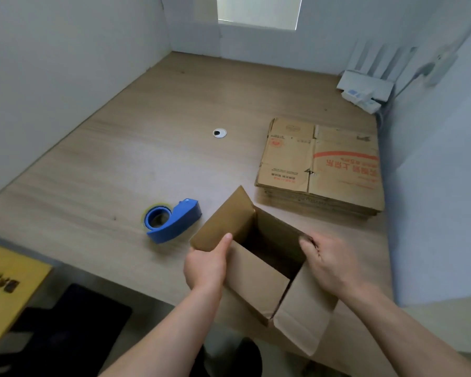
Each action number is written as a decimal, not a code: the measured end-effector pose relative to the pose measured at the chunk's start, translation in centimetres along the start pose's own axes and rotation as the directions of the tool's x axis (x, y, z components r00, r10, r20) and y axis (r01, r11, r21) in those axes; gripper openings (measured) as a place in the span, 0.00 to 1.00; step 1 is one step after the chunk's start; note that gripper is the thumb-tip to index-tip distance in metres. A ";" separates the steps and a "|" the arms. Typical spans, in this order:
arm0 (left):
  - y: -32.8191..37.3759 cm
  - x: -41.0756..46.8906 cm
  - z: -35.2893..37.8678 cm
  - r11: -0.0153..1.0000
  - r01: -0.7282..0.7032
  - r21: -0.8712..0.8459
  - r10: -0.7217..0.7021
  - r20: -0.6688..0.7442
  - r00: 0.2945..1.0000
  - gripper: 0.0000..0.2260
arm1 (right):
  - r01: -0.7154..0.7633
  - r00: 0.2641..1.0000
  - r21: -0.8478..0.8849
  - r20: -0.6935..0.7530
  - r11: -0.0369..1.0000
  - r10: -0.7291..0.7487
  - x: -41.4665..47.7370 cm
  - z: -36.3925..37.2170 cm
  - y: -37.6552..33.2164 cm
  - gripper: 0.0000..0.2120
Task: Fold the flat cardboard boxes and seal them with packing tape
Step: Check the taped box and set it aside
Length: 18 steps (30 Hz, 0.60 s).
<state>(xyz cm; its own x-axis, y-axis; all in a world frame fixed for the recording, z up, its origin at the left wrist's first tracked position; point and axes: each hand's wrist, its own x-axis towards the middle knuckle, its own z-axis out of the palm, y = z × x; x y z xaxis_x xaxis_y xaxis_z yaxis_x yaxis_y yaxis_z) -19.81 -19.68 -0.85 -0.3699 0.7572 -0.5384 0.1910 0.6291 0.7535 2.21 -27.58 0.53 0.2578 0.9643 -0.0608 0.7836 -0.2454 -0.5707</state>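
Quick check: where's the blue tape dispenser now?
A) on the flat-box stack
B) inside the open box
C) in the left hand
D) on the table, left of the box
D: the tape dispenser lies on the table left of the open box.

Forearms [174, 322] bare (both); perhaps dark trousers [230, 360] below.

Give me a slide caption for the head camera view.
Left hand and right hand grip an open cardboard box at the desk, beside a blue tape dispenser and flat boxes.
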 end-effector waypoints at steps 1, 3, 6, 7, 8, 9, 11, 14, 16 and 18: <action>-0.1 -0.1 -0.3 1.000 0.022 0.004 -0.022 -0.026 0.999 0.25 | 0.000 0.999 0.076 -0.045 0.997 0.004 0.2 -0.1 -0.2 0.22; -0.4 -0.3 -0.9 0.997 0.071 -0.017 -0.071 -0.050 0.996 0.27 | 0.039 0.993 0.124 -0.116 0.992 -0.025 0.7 -0.2 -1.2 0.24; -1.2 -0.5 -1.8 0.983 0.145 -0.111 -0.152 -0.060 0.987 0.34 | 0.168 0.968 0.080 -0.201 0.983 -0.149 1.4 0.2 -3.2 0.24; -1.4 -0.5 -2.2 0.975 0.164 -0.148 -0.176 -0.068 0.982 0.36 | 0.203 0.958 0.049 -0.214 0.978 -0.189 1.6 0.5 -3.8 0.24; -1.6 -0.4 -2.5 0.966 0.182 -0.182 -0.199 -0.077 0.977 0.37 | 0.236 0.947 0.017 -0.226 0.972 -0.226 1.7 0.8 -4.3 0.24; -1.7 -0.3 -3.0 0.955 0.199 -0.218 -0.221 -0.081 0.972 0.39 | 0.260 0.938 -0.002 -0.238 0.966 -0.253 1.7 1.2 -4.8 0.23; -1.8 0.2 -4.2 0.931 0.224 -0.288 -0.257 -0.080 0.963 0.40 | 0.302 0.921 0.008 -0.259 0.953 -0.290 1.3 1.9 -5.5 0.21; -1.8 0.8 -6.2 0.908 0.229 -0.350 -0.269 -0.070 0.960 0.36 | 0.339 0.911 0.038 -0.260 0.940 -0.319 0.4 3.3 -6.1 0.17; -2.0 1.4 -7.6 0.900 0.235 -0.368 -0.268 -0.042 0.962 0.31 | 0.320 0.922 0.049 -0.246 0.946 -0.300 -0.1 4.3 -6.5 0.17; -2.3 2.2 -8.9 0.913 0.207 -0.351 -0.230 -0.027 0.973 0.27 | 0.274 0.943 0.046 -0.211 0.961 -0.259 -0.6 5.2 -6.8 0.18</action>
<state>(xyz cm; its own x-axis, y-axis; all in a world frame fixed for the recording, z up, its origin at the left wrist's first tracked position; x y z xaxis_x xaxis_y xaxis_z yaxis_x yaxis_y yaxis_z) -29.16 -21.06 -0.41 -0.4284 0.5869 -0.6871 -0.2208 0.6693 0.7094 -6.18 -25.96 0.15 0.1593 0.9514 0.2635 0.7975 0.0333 -0.6024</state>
